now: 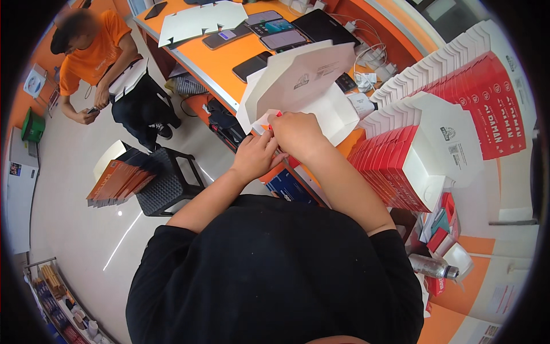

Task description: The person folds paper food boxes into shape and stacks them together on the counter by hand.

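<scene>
A cardboard takeaway box, white inside with a raised, printed lid, stands partly folded at the near edge of the orange counter. My right hand is closed on its near left corner, fingers curled over the small red and white flap. Against the same corner, just to the left and lower, my left hand pinches the cardboard. The fingertips of both hands nearly meet there. Part of the box's near wall is hidden behind my hands.
Right of me lean nested red and white boxes, with another tall stack behind. Several phones, a flat white cardboard sheet and chargers cover the far counter. A black stool and a seated person are left.
</scene>
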A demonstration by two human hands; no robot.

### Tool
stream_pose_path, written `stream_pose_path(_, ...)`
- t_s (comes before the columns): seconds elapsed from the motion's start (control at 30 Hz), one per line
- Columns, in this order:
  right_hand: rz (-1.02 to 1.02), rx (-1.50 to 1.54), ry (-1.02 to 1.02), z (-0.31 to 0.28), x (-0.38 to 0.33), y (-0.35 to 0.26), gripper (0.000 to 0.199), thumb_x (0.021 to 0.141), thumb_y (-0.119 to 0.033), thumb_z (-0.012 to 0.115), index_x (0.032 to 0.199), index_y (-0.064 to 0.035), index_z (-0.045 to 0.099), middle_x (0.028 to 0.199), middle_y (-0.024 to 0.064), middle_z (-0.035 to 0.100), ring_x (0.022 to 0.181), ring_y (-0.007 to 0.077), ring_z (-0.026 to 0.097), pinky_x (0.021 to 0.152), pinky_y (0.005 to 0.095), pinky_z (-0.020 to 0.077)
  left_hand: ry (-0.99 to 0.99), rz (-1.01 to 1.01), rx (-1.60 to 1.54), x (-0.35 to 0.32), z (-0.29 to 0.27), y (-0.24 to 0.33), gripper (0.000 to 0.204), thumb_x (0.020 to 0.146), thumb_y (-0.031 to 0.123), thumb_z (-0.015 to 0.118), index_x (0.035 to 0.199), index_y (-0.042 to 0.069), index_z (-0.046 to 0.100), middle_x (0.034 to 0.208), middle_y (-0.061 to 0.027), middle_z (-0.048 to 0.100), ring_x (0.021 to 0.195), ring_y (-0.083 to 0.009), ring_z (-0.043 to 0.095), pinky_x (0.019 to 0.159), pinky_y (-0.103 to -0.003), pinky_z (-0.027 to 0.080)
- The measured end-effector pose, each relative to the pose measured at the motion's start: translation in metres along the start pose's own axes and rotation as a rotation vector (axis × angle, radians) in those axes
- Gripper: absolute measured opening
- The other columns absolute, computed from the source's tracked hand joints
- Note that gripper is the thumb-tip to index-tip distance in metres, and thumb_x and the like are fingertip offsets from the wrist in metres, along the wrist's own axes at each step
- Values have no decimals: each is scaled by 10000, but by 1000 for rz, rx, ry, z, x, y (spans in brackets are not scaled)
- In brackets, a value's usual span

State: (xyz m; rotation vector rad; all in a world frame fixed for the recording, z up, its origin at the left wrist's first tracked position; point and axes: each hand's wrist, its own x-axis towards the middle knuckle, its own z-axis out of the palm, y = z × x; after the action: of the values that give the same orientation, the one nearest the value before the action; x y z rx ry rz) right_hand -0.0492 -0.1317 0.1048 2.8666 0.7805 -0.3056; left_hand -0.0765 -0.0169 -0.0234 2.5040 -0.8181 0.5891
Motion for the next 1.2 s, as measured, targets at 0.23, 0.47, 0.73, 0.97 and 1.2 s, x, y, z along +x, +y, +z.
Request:
stream_pose_path(0.23,-53,82,76,15,7,7,192,720,-153,567,884,-54,560,855,133,608,769,283,618,636,396,493,44,-17,63,5,-11,0,466,699,361,637,1032,62,505,953,-73,515,767,-223,540,678,-359,422)
stream_pose_path(0.47,11,312,184,36,-5,0,184,782,-164,491,905,-41,549,846,178,563,758,328,597,668,423,471,-43,28,-304,-7,3,-5,519,706,260,665,1119,19,462,1009,-175,482,844,-333,530,695,-377,465)
stream_pose_path(0.73,377,614,738,30,-60,69,319,797,-215,578,1060,-46,517,1019,165,556,930,339,538,834,389,411,37,-150,-526,1,-21,-35,312,800,290,558,914,5,501,1062,-165,448,927,-318,508,768,-354,440)
stream_pose_path(0.97,364,1615,512,111,-33,90,488,815,-213,587,1204,25,412,1123,138,539,1024,205,524,862,299,406,-15,-890,-1192,29,-11,-58,355,865,337,494,1034,25,492,961,-78,491,865,-165,489,772,-290,413)
stream_pose_path(1.2,393,1972,525,132,-5,86,343,863,-273,487,1039,14,552,935,98,606,809,162,581,721,285,460,-90,-891,-1535,40,-36,-39,429,885,325,375,1144,-7,459,1116,-125,530,1029,-219,508,863,-322,410)
